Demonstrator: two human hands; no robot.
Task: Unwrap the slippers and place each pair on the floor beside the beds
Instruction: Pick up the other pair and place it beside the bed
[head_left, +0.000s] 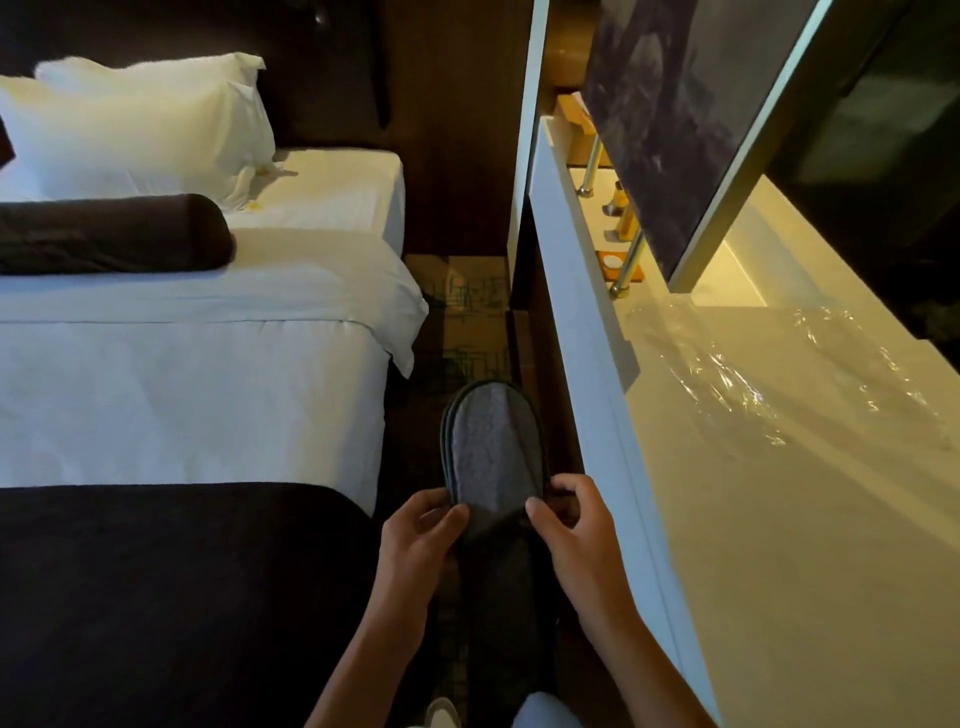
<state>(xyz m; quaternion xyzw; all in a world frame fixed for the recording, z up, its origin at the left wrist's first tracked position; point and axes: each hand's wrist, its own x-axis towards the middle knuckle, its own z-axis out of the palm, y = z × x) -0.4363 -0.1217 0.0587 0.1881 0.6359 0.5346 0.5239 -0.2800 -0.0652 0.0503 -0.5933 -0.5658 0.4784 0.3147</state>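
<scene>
Grey felt-like fabric faces up on the slippers, a flat pair stacked sole to sole and held in the air over the carpeted floor, in the aisle at 6 o'clock of the view. At 9 o'clock lies the bed, white sheets with a dark runner across its foot; the slippers hang just beside its edge, not touching it. The left hand pinches the pair at the heel-side opening, its fingers clamped on the left rim. The right hand does the same on the right rim, thumb on top and the other fingers curled underneath. At 3 o'clock the bench carries crumpled clear wrapping, so this pair looks already unwrapped. These appear light, soft and floppy, with a thin sole that bends easily; nothing fragile. Best held at the stiffer bound edge, as now, then peeled apart from the open heel end, since the toe caps would collapse under a pinch.
</scene>
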